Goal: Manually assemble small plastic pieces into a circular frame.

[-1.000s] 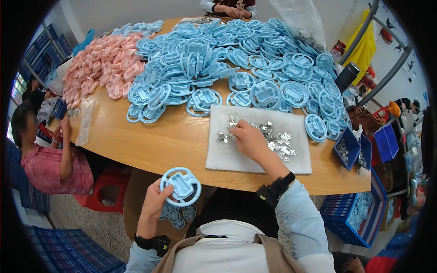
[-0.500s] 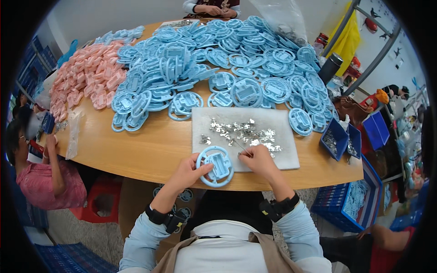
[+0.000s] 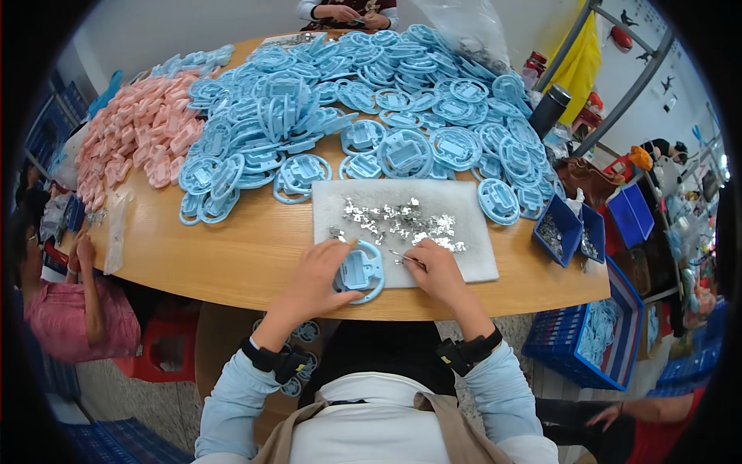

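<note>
A light blue round plastic part (image 3: pixel 360 272), with a raised rectangular frame in its middle, rests at the near left of a white foam pad (image 3: pixel 481 263). My left hand (image 3: pixel 313 277) grips it from the left, fingers over the upper rim and thumb at the lower one. Between the fingertips of my right hand (image 3: pixel 439 275) is a thin metal tool that looks like tweezers (image 3: pixel 408 260), its tip pointing left toward the blue part. Small shiny metal pieces (image 3: pixel 402 221) lie scattered across the pad, just beyond both hands.
Heaped blue parts (image 3: pixel 309 108) cover the table's far side, with pink parts (image 3: pixel 147 127) at left. Blue bins (image 3: pixel 558 230) stand at the right edge, a black bottle (image 3: pixel 550 108) behind. A blue crate (image 3: pixel 583 332) sits lower right. Other people work around the table.
The blue part has gone from being held up at the table's near edge to the pad, with my left hand now more over it. The tool's tip has shifted nearer, away from the metal pieces.
</note>
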Demonstrator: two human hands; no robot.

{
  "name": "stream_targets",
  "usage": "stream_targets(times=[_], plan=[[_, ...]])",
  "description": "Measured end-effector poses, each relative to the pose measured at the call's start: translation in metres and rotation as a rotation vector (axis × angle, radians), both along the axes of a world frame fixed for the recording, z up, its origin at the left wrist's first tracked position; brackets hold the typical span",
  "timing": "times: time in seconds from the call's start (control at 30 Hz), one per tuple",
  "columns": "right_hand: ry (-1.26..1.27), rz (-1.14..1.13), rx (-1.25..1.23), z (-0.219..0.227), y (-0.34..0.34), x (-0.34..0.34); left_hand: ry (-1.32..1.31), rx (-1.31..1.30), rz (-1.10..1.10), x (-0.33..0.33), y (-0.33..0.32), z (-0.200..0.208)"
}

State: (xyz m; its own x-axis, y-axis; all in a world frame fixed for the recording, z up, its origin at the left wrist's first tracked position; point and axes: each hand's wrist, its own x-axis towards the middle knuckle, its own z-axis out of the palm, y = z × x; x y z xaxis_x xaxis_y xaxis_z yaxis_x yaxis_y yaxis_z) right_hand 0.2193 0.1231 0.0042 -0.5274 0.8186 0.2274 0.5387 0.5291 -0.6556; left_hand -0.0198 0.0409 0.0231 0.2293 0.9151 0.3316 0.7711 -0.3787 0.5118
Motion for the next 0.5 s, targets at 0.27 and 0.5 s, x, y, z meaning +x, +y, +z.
stream_targets(times=[0.27, 0.5], plan=[[0.235, 0.099, 0.042, 0.01, -0.008, -0.025, -0.197, -0.077, -0.11, 0.017, 0.002, -0.012], [0.134, 0.246, 0.404, -0.004, -0.005, -0.038, -0.164, 0.025, -0.118, 0.015, 0.002, -0.017]])
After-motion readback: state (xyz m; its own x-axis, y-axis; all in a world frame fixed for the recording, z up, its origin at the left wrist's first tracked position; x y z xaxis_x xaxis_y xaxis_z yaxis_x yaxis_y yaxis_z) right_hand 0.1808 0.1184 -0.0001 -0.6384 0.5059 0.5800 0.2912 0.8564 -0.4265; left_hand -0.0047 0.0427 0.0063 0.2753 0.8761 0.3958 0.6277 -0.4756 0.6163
